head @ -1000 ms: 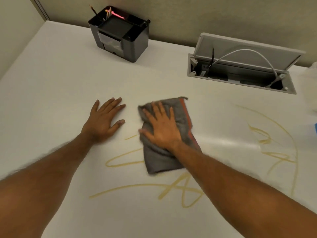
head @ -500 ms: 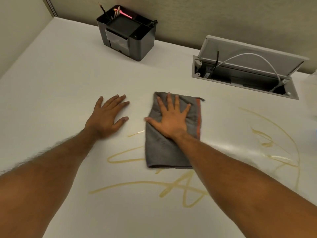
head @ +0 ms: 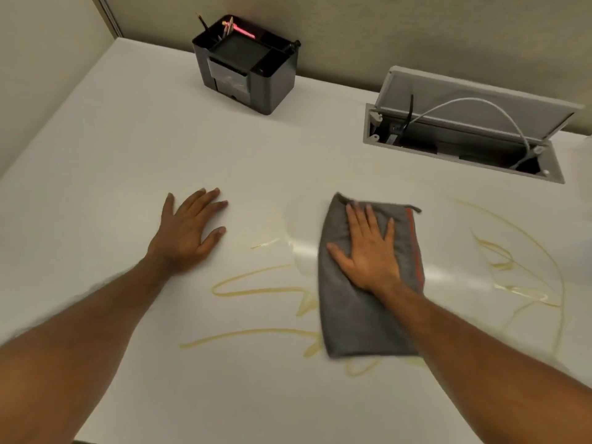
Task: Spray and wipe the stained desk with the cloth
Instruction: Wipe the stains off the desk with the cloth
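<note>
Head camera view, looking down on one white desk [head: 112, 139] that fills most of the frame. Two clusters of thin yellow stain lines cross it: one at lower centre [head: 243, 291], partly under the cloth, and one at the right edge [head: 512, 283]. A damp sheen [head: 304, 251] between the hands suggests that patch has been wetted and wiped, so the job looks partly done.

At upper right sits one open cable hatch [head: 464, 129], lid tilted up, with one white cable [head: 480, 102] arching out. At upper centre stands one black desk organiser [head: 253, 78] holding pens. Both are well apart from the stains.

One grey cloth [head: 362, 322] with an orange edge stripe lies folded flat on the desk at centre right, covering part of the lower stain. The right hand [head: 368, 251] presses on its upper half, fingers straight and spread, gripping nothing, likely to push the cloth across the marks. The left hand [head: 189, 229] lies flat on bare desk at centre left, fingers extended, empty, seemingly bracing the body. No spray bottle can be made out.
</note>
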